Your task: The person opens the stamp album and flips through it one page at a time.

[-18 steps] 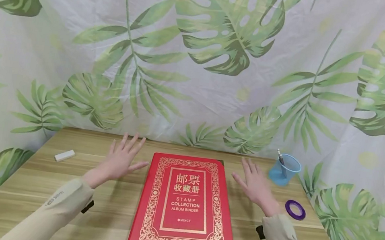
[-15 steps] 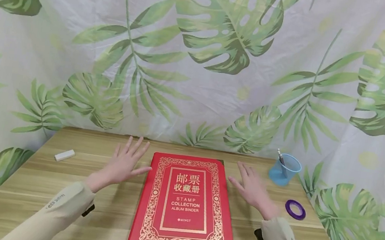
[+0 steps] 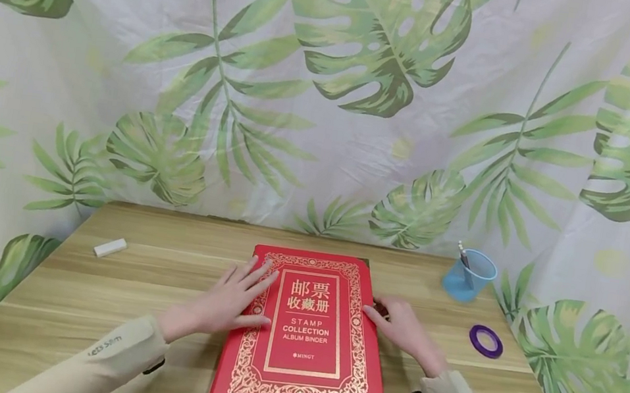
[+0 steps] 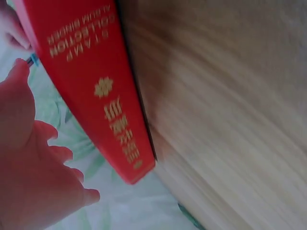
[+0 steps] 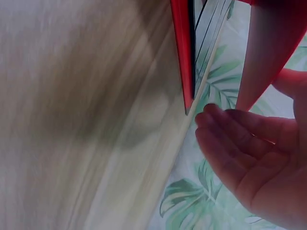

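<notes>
A red stamp album (image 3: 299, 380) with gold lettering lies in the middle of the wooden table. Over the left part of its cover my left hand (image 3: 223, 304) is spread, fingers nearly straight; whether it touches is unclear. The left wrist view shows the album's spine (image 4: 103, 88) beside that hand. At the right edge, my right hand (image 3: 402, 324) pinches the front cover, thumb on top and fingers beneath. In the right wrist view the cover (image 5: 273, 43) is raised a little from the pages (image 5: 207, 40), with the right hand's fingers (image 5: 230, 143) curled under it.
A small white block (image 3: 110, 247) lies at the table's left. On the right stand a blue mesh cup (image 3: 461, 285) holding a pen-like item and, nearer, a purple ring-shaped roll (image 3: 474, 340). A leaf-patterned curtain (image 3: 343, 160) hangs behind the table.
My left hand has moved right, from beside the album to over its cover. My right hand has come left to the album's edge and taken hold of the cover, raising it slightly.
</notes>
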Tool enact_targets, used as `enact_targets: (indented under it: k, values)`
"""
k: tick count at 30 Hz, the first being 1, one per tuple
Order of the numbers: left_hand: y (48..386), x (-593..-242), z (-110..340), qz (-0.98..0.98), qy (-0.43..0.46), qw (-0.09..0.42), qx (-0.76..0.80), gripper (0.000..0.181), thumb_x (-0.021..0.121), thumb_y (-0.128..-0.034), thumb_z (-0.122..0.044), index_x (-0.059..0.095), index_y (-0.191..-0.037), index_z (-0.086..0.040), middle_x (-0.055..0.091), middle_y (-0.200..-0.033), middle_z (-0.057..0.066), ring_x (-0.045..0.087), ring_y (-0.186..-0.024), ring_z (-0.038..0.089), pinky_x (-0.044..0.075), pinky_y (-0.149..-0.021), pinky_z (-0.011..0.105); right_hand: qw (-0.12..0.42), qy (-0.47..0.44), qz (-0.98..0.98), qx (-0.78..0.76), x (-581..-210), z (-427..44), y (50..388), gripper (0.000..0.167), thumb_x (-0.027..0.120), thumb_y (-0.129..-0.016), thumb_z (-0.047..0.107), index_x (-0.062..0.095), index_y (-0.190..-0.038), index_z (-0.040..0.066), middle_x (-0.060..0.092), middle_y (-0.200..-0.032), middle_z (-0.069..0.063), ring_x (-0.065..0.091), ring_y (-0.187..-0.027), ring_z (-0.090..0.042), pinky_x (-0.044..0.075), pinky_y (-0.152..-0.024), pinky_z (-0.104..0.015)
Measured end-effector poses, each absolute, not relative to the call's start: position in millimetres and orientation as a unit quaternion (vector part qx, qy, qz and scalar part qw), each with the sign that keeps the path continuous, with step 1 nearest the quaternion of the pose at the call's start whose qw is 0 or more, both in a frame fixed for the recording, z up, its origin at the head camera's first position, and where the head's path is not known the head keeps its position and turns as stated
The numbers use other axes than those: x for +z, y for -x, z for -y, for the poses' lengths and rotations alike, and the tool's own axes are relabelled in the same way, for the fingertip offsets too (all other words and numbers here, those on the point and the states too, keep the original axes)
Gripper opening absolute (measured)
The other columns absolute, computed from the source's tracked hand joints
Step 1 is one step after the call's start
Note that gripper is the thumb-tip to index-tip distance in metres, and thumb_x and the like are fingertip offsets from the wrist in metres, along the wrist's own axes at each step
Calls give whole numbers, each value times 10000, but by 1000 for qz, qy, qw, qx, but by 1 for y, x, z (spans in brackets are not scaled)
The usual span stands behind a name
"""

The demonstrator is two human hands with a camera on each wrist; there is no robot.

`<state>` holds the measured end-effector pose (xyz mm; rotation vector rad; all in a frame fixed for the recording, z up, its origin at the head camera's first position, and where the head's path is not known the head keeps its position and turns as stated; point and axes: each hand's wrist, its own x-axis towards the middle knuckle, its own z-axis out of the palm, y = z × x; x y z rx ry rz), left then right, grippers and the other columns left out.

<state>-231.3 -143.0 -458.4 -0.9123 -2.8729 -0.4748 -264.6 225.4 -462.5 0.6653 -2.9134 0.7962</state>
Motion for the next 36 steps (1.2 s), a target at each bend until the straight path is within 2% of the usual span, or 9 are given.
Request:
enact_targets:
  k: [4,8,14,19,24,28,31,33,36]
  values:
    - [227,-460,139,933,325,19,-153,867,598,-921,-567,283,-1566,-82,214,-1650,176,151,-1523,461,173,-1179,689,23,-202,936,288,-462,-224,263,175,635,-970,277,715,-916,131,716,-820,17,657,-770,-91,512,-686,-230]
    - [225,-461,137,924,353,3,-147,857,563,-936,-583,284,-1564,-71,214,-1652,171,151,-1528,445,207,-1187,659,20,-178,927,329,-459,-224,262,241,659,-953,291,743,-1044,84,754,-904,-25,687,-823,-117,538,-715,-238]
    - [224,-460,139,912,379,-14,-156,827,525,-960,-578,288,-1561,-62,242,-1645,162,190,-1519,442,280,-1183,602,2,-153,912,380,-445,-223,262,313,670,-942,331,727,-1115,77,759,-990,-54,694,-901,-133,538,-768,-243]
    - [224,-455,144,906,370,-42,-203,831,563,-951,-549,271,-1569,-77,224,-1655,140,179,-1529,420,289,-1185,588,-31,-130,888,440,-426,-218,262,408,650,-953,363,678,-1214,51,733,-1095,-102,681,-968,-148,562,-843,-324]
    - [222,-447,149,900,339,-77,-263,860,621,-922,-518,243,-1584,-118,189,-1666,126,170,-1536,397,336,-1160,588,-35,-170,848,501,-409,-210,263,446,539,-1021,352,597,-1325,30,678,-1225,-175,688,-1073,-195,569,-941,-396]
    - [217,-440,151,897,318,-84,-295,885,638,-918,-500,224,-1585,-91,173,-1665,148,180,-1529,402,321,-1161,603,-46,-230,799,554,-398,-201,262,472,442,-1066,290,480,-1438,2,574,-1377,-245,669,-1113,-66,551,-981,-326]
    - [215,-433,150,893,302,-85,-323,906,648,-923,-469,197,-1581,-39,151,-1664,176,174,-1530,405,292,-1172,613,-60,-266,762,587,-391,-191,260,500,446,-1065,229,383,-1498,-14,483,-1458,-285,617,-1153,27,535,-983,-245]
    - [214,-427,147,892,290,-76,-337,912,647,-926,-459,191,-1575,-8,156,-1658,199,187,-1525,411,296,-1167,618,-67,-283,746,599,-388,-183,259,536,470,-1054,191,325,-1522,-28,421,-1503,-300,568,-1246,-4,508,-990,-186]
    - [216,-413,142,891,270,-65,-360,896,647,-931,-437,200,-1569,5,182,-1648,215,211,-1518,412,307,-1161,619,-82,-301,726,613,-385,-173,257,615,508,-1036,151,230,-1554,-29,308,-1576,-290,435,-1424,-187,460,-1014,-131]
